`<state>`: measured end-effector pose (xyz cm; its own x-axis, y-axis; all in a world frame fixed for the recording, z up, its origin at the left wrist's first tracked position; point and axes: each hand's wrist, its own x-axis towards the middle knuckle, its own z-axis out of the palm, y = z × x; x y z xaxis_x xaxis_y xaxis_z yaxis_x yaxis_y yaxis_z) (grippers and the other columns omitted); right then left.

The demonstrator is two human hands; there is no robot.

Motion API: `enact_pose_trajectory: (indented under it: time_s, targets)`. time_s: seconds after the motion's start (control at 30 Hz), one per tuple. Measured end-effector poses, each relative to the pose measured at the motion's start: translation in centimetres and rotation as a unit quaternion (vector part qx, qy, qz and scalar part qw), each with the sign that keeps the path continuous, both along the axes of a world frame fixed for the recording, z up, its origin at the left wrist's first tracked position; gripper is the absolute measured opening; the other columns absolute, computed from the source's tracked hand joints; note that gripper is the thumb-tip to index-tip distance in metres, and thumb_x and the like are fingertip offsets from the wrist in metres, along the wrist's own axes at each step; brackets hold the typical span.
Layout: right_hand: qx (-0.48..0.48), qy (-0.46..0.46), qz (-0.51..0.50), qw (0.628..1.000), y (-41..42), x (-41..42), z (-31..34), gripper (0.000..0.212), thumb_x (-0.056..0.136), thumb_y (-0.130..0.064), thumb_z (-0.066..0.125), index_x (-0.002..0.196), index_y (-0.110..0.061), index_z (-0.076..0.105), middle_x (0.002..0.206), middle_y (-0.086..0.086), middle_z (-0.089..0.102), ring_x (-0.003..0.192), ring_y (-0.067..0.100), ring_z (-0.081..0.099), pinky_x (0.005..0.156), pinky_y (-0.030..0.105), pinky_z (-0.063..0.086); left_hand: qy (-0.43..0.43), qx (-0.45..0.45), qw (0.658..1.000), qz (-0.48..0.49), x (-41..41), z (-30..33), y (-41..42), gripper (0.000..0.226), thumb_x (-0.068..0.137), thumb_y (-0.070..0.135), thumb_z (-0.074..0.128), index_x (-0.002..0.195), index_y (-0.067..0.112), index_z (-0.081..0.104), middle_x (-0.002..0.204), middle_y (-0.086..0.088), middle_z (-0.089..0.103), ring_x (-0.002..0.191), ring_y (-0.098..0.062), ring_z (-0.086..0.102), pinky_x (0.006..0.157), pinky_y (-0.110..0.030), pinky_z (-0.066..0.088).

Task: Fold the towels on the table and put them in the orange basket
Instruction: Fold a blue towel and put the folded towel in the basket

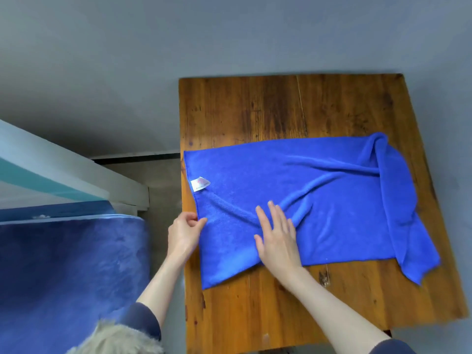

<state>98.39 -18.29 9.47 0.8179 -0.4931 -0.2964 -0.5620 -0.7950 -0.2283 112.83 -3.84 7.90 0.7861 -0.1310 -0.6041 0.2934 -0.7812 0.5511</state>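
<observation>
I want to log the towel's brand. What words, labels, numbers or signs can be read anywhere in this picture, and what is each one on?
White tag sewn to the left edge of the blue towel: a reddish mark above a line of small dark print, both too small and blurred to read.
No other text, number or sign shows on the wooden table, the wall or the blue fabric at the left.

Soft even light, faint shadows, edges warped (wide-angle), slightly blurred

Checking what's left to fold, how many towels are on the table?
1: a blue towel spread on the wooden table, left hand pinching its edge. No others visible.
</observation>
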Motion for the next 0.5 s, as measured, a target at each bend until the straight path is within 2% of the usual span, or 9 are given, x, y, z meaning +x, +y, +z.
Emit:
enact_pose_trajectory:
  time_s: [0.07,0.13,0.2,0.27,0.33,0.43,0.47,0.5]
  targets:
    - [-0.001,-0.028,0.05,0.998,2.2,-1.2,-0.4,0.046,0.066,-0.03,0.072,0.109,-0.018,0.062,0.114,0.008,0.062,0.107,0.024,0.056,0.088,0.039,0.044,-0.004,0.031,0.999,-0.017,-1.4,0.0,0.6,0.016,0.085,0.025,0.064,0.094,0.012,0.065,0.084,0.001,0.065,0.089,-0.021,0.06,0.075,-0.027,0.042]
    - [0.006,-0.033,0.084,0.996,3.9,-2.1,-0.7,0.023,0.07,-0.034,0.056,0.086,-0.021,0.064,0.087,-0.002,0.06,0.085,0.018,0.059,0.078,0.031,0.034,-0.006,0.041,0.999,-0.006,-1.5,0.0,1.0,0.015,0.086,0.023,0.062,0.094,0.011,0.067,0.092,-0.004,0.067,0.095,-0.024,0.061,0.076,-0.027,0.042]
    - [0.017,-0.009,0.108,0.994,4.6,-2.4,-0.8,0.02,0.071,-0.037,0.046,0.07,-0.025,0.062,0.07,-0.008,0.056,0.068,0.014,0.06,0.071,0.027,0.033,-0.016,0.044,0.999,0.014,-0.8,0.2,1.4,0.017,0.087,0.022,0.061,0.097,0.009,0.068,0.096,-0.007,0.068,0.098,-0.026,0.061,0.078,-0.029,0.041]
    - [0.029,0.007,0.118,0.993,4.8,-2.5,-0.7,0.019,0.072,-0.037,0.048,0.064,-0.026,0.06,0.064,-0.01,0.054,0.061,0.012,0.059,0.062,0.025,0.043,-0.033,0.049,0.998,0.025,0.1,0.4,1.9,0.019,0.087,0.021,0.062,0.1,0.008,0.067,0.1,-0.01,0.069,0.1,-0.029,0.06,0.079,-0.029,0.041]
    - [0.033,-0.003,0.119,0.992,4.7,-2.7,-0.3,0.013,0.068,-0.035,0.063,0.063,-0.023,0.06,0.063,-0.008,0.054,0.059,0.014,0.058,0.052,0.026,0.047,-0.048,0.056,0.997,0.032,0.8,0.5,2.4,0.019,0.088,0.019,0.06,0.102,0.007,0.066,0.101,-0.012,0.068,0.101,-0.03,0.059,0.079,-0.03,0.039]
    - [0.038,0.038,0.09,0.994,3.7,-3.2,0.2,0.025,0.061,-0.034,0.082,0.072,-0.02,0.065,0.075,-0.004,0.06,0.067,0.017,0.061,0.055,0.029,0.05,-0.104,0.036,0.993,0.032,0.8,0.4,2.6,0.024,0.089,0.015,0.056,0.111,0.007,0.058,0.106,-0.013,0.061,0.102,-0.031,0.056,0.085,-0.034,0.04]
    - [0.03,0.063,0.076,0.995,3.3,-3.5,0.2,0.033,0.059,-0.034,0.084,0.083,-0.019,0.068,0.087,0.001,0.064,0.078,0.02,0.064,0.06,0.033,0.052,-0.134,0.022,0.991,0.008,0.3,0.4,2.5,0.028,0.089,0.013,0.056,0.115,0.007,0.055,0.111,-0.014,0.057,0.104,-0.031,0.054,0.088,-0.036,0.039]
    - [0.035,0.088,0.066,0.993,2.8,-3.7,0.1,0.045,0.062,-0.035,0.083,0.1,-0.018,0.068,0.11,0.007,0.064,0.097,0.026,0.064,0.071,0.039,0.053,-0.169,0.014,0.985,-0.033,-0.4,0.6,2.2,0.033,0.088,0.012,0.058,0.119,0.006,0.053,0.117,-0.015,0.053,0.108,-0.033,0.05,0.09,-0.038,0.039]
